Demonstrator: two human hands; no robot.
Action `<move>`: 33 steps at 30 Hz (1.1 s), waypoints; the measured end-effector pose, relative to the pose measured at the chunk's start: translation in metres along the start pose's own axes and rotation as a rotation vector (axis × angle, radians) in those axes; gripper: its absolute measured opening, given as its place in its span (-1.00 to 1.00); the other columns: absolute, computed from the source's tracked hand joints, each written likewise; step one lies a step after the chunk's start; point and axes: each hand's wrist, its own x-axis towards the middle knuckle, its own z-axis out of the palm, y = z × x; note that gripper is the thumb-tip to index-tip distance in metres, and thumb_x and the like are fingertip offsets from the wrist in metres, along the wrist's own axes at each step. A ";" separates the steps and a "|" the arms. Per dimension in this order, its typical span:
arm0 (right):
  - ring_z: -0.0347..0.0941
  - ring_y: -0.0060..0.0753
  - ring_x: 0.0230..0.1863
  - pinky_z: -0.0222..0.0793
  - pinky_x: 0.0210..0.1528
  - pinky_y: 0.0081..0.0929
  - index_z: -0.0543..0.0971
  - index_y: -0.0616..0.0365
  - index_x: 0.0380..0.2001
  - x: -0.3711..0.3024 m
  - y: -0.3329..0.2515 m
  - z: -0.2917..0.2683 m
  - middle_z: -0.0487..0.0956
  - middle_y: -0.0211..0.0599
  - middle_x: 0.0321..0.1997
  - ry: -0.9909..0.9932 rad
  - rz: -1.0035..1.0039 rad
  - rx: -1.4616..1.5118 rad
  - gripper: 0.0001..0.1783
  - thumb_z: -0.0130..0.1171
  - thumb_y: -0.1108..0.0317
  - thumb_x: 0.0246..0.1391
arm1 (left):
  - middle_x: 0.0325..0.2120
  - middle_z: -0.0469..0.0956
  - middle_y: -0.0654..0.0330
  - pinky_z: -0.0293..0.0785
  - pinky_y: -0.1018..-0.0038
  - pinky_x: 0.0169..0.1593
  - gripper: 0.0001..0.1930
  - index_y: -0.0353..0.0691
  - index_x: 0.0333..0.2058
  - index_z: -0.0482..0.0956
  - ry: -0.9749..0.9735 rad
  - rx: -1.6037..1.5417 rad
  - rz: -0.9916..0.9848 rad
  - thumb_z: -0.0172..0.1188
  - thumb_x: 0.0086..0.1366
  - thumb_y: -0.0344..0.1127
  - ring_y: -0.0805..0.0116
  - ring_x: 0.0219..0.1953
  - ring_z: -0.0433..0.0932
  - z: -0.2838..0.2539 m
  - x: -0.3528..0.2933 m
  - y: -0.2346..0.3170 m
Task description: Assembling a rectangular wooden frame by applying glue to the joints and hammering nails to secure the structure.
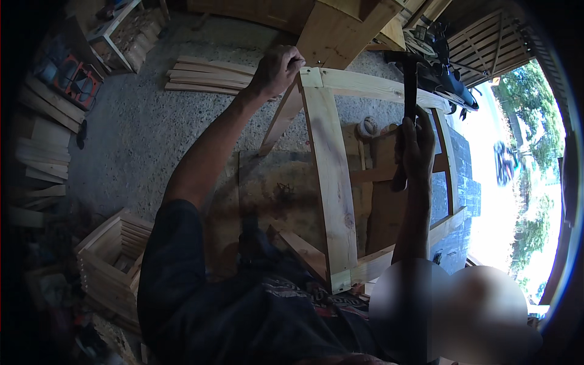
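A pale wooden frame (pixel 331 182) stands in front of me, with boards meeting at its corners. My left hand (pixel 278 70) is closed beside the far left corner of the frame, fingers curled together. Whatever may be between those fingers is too small to make out. My right hand (pixel 417 146) is wrapped round the handle of a hammer (pixel 410 85). The hammer stands up above the frame's right part, its dark head away from me and apart from the wood. Small dark marks show on the joint near my left hand.
Several planks (pixel 207 76) lie on the rough floor beyond my left arm. A slatted wooden crate (pixel 112 261) stands at the lower left, and stacked boards (pixel 42 158) line the left side. Ahead is a large wooden panel (pixel 337 36). A roll of tape (pixel 368 126) lies behind the frame.
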 end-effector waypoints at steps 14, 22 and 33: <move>0.34 -0.77 -0.64 0.20 -0.67 -0.70 0.36 0.22 0.23 0.006 -0.024 -0.024 0.48 -0.46 -0.53 0.045 -0.058 -0.031 -0.51 0.11 0.35 0.27 | -0.50 0.50 0.02 0.41 0.21 -0.24 -0.84 -0.34 -0.42 0.48 -0.205 -0.017 0.051 0.23 0.23 -0.37 0.03 -0.38 0.51 0.021 0.007 -0.008; 0.50 -0.36 -0.55 0.40 -0.54 -0.43 0.42 0.12 0.08 0.042 -0.111 -0.042 0.63 -0.23 -0.35 0.684 -0.689 0.133 -0.65 0.09 0.25 0.29 | -0.49 0.50 -0.02 0.42 0.24 -0.28 -0.84 -0.36 -0.41 0.47 -0.248 -0.018 -0.019 0.23 0.23 -0.40 0.02 -0.38 0.53 0.023 0.005 -0.006; 0.42 -0.58 -0.53 0.33 -0.57 -0.50 0.50 0.17 -0.11 0.048 -0.050 -0.027 0.50 -0.34 -0.45 0.154 -0.373 -0.032 -0.76 0.04 0.24 0.31 | -0.52 0.48 -0.02 0.41 0.23 -0.27 -0.82 -0.39 -0.43 0.45 -0.292 -0.039 -0.079 0.22 0.23 -0.40 0.07 -0.41 0.50 0.019 0.007 -0.005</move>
